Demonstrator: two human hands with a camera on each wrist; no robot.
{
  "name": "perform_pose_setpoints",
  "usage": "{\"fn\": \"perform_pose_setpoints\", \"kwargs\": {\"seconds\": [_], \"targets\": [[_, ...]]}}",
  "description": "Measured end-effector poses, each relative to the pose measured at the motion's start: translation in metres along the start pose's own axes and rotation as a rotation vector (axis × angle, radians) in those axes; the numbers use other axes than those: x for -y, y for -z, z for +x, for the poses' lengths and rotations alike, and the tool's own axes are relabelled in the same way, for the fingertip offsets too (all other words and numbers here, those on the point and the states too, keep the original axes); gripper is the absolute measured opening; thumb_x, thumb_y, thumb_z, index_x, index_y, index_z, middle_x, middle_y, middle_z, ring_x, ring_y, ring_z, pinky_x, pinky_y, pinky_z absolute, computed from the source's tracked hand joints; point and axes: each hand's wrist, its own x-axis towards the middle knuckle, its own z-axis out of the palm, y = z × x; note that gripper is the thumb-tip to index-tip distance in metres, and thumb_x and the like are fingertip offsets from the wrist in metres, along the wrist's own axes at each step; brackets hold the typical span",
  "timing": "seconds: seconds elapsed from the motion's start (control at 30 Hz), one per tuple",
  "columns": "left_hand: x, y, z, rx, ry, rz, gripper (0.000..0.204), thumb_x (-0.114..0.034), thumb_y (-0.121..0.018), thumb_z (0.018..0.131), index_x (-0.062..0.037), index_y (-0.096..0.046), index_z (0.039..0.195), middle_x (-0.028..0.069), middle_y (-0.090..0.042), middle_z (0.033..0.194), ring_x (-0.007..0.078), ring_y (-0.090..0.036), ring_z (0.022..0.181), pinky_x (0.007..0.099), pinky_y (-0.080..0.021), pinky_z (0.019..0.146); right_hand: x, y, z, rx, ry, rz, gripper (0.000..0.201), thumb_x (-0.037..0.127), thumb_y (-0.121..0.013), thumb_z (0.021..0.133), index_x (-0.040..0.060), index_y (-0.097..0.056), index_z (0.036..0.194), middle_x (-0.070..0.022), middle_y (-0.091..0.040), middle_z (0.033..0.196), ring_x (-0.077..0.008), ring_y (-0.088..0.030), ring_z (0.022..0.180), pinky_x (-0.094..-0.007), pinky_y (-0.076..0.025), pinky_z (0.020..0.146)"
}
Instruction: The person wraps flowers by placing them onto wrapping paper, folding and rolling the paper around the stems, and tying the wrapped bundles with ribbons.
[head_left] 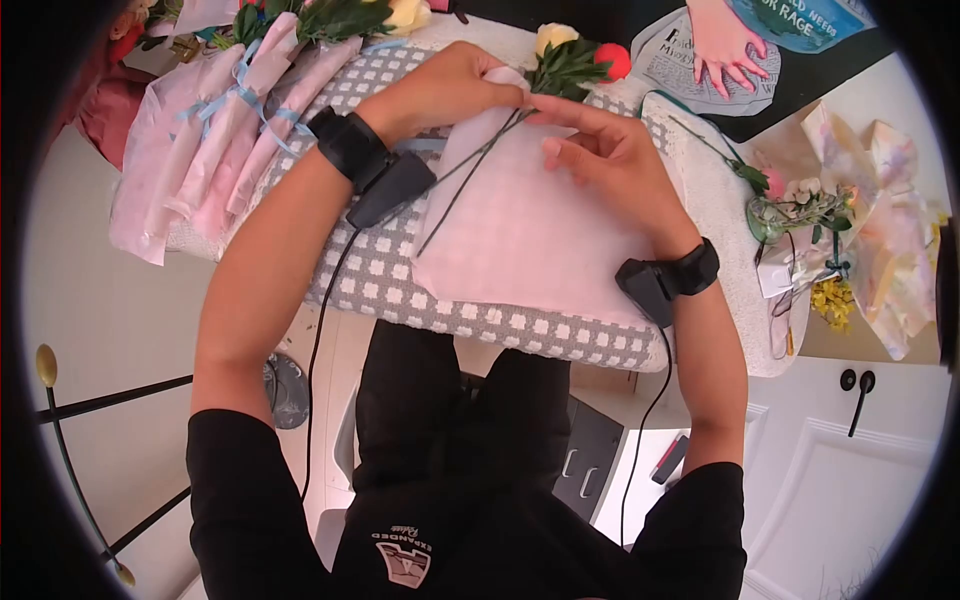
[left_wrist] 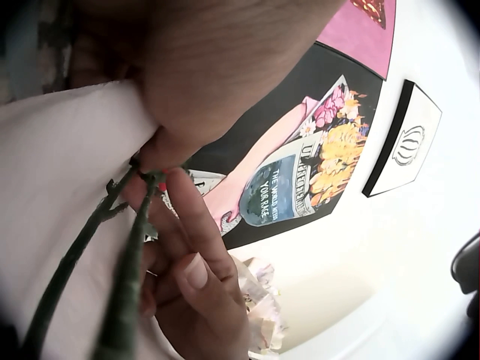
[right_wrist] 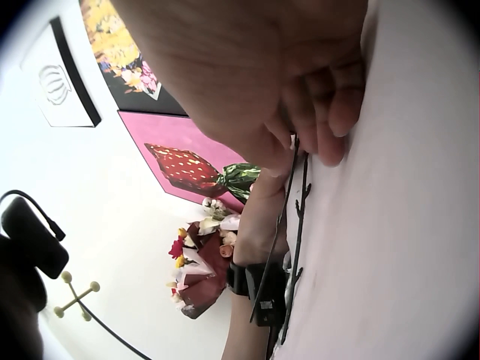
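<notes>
Two crossed green stems (head_left: 468, 178) lie over a sheet of pale pink paper (head_left: 540, 240), with leaves (head_left: 568, 72), a cream flower (head_left: 555, 38) and a red flower (head_left: 612, 62) beyond them. My left hand (head_left: 452, 92) pinches the stems and the paper's top edge near the crossing. My right hand (head_left: 615, 165) touches the crossing with extended fingers, its thumb apart. In the left wrist view, the stems (left_wrist: 75, 251) run up under my left hand (left_wrist: 214, 67), beside my right hand (left_wrist: 206, 270). Some fingertips are hidden behind paper and stems.
Pink-wrapped bundles with blue ribbons (head_left: 225, 135) lie at the left on the grey-and-white cloth (head_left: 400, 295). A single long stem (head_left: 700, 140) lies to the right, near a glass of small flowers (head_left: 770, 218) and patterned wrapping paper (head_left: 880, 250). An illustrated picture (head_left: 715, 60) stands behind.
</notes>
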Motion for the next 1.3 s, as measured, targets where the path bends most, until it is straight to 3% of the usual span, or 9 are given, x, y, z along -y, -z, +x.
{"fn": "perform_pose_setpoints", "kwargs": {"seconds": [0.2, 0.37, 0.53, 0.67, 0.8, 0.9, 1.17, 1.3], "targets": [[0.004, -0.002, 0.001, -0.069, 0.004, -0.017, 0.018, -0.017, -0.065, 0.089, -0.0005, -0.070, 0.083, -0.0002, -0.067, 0.073, 0.0052, -0.057, 0.058, 0.0226, -0.045, 0.053, -0.008, -0.004, -0.002, -0.092, -0.056, 0.020, 0.035, 0.018, -0.070, 0.090, 0.0064, -0.067, 0.122, -0.0013, -0.071, 0.090, -0.0044, -0.063, 0.073, -0.0187, -0.046, 0.058], [0.003, -0.001, 0.005, -0.166, -0.054, 0.027, 0.024, -0.022, -0.068, 0.086, 0.0020, -0.070, 0.081, 0.0024, -0.065, 0.067, 0.0087, -0.058, 0.057, 0.0254, -0.047, 0.054, 0.001, -0.001, 0.000, -0.354, -0.022, -0.033, 0.025, 0.023, -0.074, 0.087, 0.0022, -0.075, 0.101, -0.0021, -0.071, 0.081, -0.0052, -0.061, 0.067, -0.0187, -0.047, 0.059], [0.008, -0.004, 0.006, -0.199, 0.028, -0.018, 0.026, -0.026, -0.071, 0.085, 0.0004, -0.071, 0.084, 0.0051, -0.067, 0.072, 0.0100, -0.060, 0.062, 0.0267, -0.049, 0.061, -0.004, -0.003, -0.007, -0.248, -0.018, -0.037, 0.022, 0.019, -0.075, 0.085, 0.0005, -0.075, 0.097, -0.0023, -0.071, 0.079, -0.0058, -0.061, 0.066, -0.0195, -0.048, 0.060], [0.007, -0.003, 0.006, -0.223, -0.121, 0.063, 0.028, -0.025, -0.075, 0.082, 0.0023, -0.070, 0.085, 0.0061, -0.068, 0.074, 0.0109, -0.063, 0.063, 0.0249, -0.050, 0.058, -0.004, -0.004, -0.005, -0.124, -0.049, -0.113, 0.019, 0.015, -0.076, 0.083, 0.0010, -0.075, 0.096, -0.0023, -0.071, 0.077, -0.0046, -0.060, 0.065, -0.0198, -0.049, 0.062], [-0.002, 0.000, 0.001, -0.224, -0.164, 0.023, 0.017, -0.014, -0.073, 0.084, -0.0016, -0.064, 0.089, -0.0006, -0.066, 0.076, 0.0040, -0.059, 0.066, 0.0201, -0.046, 0.057, -0.009, -0.004, -0.007, -0.136, 0.003, -0.169, 0.019, 0.014, -0.076, 0.082, 0.0013, -0.075, 0.096, -0.0023, -0.070, 0.077, -0.0037, -0.060, 0.066, -0.0194, -0.049, 0.062], [-0.005, -0.001, 0.002, -0.228, -0.159, -0.024, 0.020, -0.017, -0.075, 0.080, 0.0003, -0.067, 0.086, 0.0029, -0.067, 0.074, 0.0072, -0.061, 0.063, 0.0222, -0.048, 0.057, -0.007, 0.001, -0.003, -0.143, -0.012, -0.160, 0.019, 0.014, -0.076, 0.082, 0.0006, -0.075, 0.095, -0.0020, -0.071, 0.077, -0.0041, -0.061, 0.066, -0.0198, -0.049, 0.063], [-0.025, -0.007, -0.007, -0.138, -0.148, -0.153, 0.021, -0.022, -0.076, 0.084, -0.0025, -0.067, 0.085, -0.0002, -0.067, 0.074, 0.0042, -0.059, 0.063, 0.0182, -0.045, 0.057, -0.016, 0.003, -0.003, -0.164, 0.021, -0.159, 0.019, 0.017, -0.077, 0.081, 0.0017, -0.075, 0.093, -0.0018, -0.070, 0.077, -0.0052, -0.057, 0.063, -0.0202, -0.048, 0.061], [-0.020, -0.007, -0.007, -0.076, -0.076, -0.139, 0.022, -0.023, -0.068, 0.092, -0.0025, -0.069, 0.100, -0.0019, -0.067, 0.082, 0.0028, -0.061, 0.070, 0.0170, -0.047, 0.062, -0.012, -0.001, -0.005, -0.142, 0.064, -0.233, 0.024, 0.020, -0.077, 0.082, 0.0008, -0.074, 0.096, -0.0017, -0.069, 0.078, -0.0061, -0.056, 0.063, -0.0216, -0.047, 0.061]]}}
